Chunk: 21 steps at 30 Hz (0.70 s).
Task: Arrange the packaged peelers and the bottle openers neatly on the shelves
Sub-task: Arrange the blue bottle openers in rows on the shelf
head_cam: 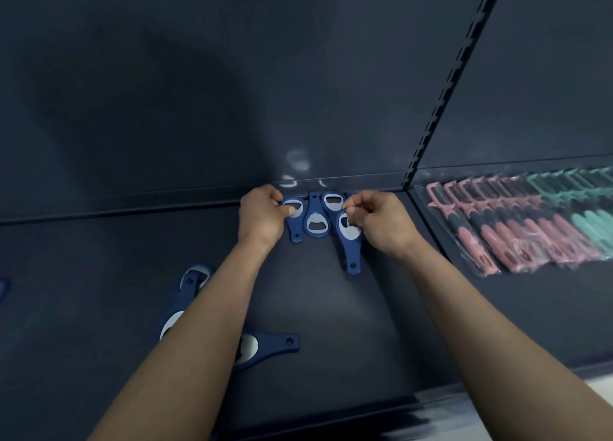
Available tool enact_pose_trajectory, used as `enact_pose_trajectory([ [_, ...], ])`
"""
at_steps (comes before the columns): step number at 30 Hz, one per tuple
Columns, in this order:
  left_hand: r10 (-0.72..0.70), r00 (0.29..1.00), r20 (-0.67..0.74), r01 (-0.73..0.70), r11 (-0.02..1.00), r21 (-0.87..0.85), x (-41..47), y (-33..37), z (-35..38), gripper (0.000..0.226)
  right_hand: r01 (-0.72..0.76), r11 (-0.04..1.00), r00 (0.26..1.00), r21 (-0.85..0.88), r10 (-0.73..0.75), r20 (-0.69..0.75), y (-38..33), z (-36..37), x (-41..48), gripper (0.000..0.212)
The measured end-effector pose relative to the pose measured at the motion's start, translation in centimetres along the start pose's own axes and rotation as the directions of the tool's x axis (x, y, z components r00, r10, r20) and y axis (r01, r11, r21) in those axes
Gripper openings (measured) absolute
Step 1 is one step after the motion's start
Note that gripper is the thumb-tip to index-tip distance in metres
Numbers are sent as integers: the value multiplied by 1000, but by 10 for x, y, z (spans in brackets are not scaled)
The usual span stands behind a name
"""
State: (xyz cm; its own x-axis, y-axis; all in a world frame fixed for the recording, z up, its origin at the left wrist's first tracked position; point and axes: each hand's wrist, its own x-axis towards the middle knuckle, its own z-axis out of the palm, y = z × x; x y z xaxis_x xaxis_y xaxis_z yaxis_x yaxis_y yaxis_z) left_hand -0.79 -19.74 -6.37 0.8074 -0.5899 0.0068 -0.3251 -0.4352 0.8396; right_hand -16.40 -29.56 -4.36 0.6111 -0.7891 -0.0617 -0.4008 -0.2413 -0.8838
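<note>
Bottle openers (316, 223) lie mid-frame against the back of the shelf (99, 258), long axes running up-down. Left hand (262, 216) pinches the leftmost opener (294, 223) by its head, right hand (381, 221) the rightmost opener (350, 246), handles pointing down-frame. A forearm half hides loose openers (265, 346) lower left; packaged peelers (517, 228) run off the right edge.

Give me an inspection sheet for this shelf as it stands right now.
Surface: dark blue shelf, glossy near its back edge.
Job's things: row of bottle openers against the back; loose openers lie front left, partly hidden by the left forearm; packaged peelers, pink then teal, are lined up in the right bay.
Clutter: nothing seen.
Grippers: left hand pinches the left opener of the row; right hand pinches the right opener.
Cables: nothing seen.
Surroundings: dark back panel; slotted upright between the bays.
</note>
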Motion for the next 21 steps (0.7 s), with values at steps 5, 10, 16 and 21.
enact_pose_trajectory([
  [5, 46, 998, -34, -45, 998, 49, -6, 1, -9, 18, 20, 1000, 1000, 4, -20, 12, -6, 4, -2, 11],
  [10, 127, 990, 59, -127, 992, 3, -21, 6, -33, 8, 60, 997, 997, 53, -63, 50, -20, 20, -5, 12],
  [16, 50, 958, 284, 36, 956, -291, -52, 7, -42, 11, 94, 989, 989, 115, -106, 102, -33, 47, -10, 14],
  [21, -25, 957, 291, 136, 918, -371, -59, 2, -49, 15, 98, 985, 984, 140, -117, 134, -40, 60, -17, 23],
])
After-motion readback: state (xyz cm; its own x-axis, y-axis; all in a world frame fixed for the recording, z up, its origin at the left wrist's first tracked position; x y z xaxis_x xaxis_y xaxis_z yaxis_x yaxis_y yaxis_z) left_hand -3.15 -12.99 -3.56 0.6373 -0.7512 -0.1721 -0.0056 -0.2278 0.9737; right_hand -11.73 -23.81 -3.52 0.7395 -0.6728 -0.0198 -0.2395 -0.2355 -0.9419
